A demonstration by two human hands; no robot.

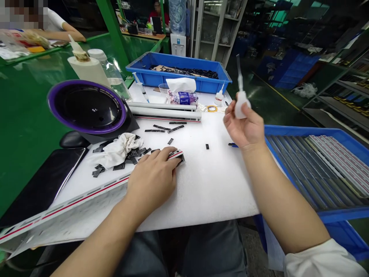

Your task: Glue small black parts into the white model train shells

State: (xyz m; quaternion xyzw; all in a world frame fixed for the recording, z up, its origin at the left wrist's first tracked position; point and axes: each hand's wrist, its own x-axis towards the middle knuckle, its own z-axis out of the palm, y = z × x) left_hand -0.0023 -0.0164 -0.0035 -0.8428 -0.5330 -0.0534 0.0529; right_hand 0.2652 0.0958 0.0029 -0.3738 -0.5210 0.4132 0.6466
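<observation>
Rail: long axis slanted across the table, lower left to my left hand — the nearer.
Left hand: I gripped its right end.
Right hand: I held the bottle nozzle-up — right of the rail, well apart.

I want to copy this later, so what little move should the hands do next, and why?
Probably the right hand should tip the small white bottle over and lower it toward the red-striped rail. The bottle is held up with its thin nozzle pointing upward, away from the rail, while the left hand holds the rail near one end.
</observation>
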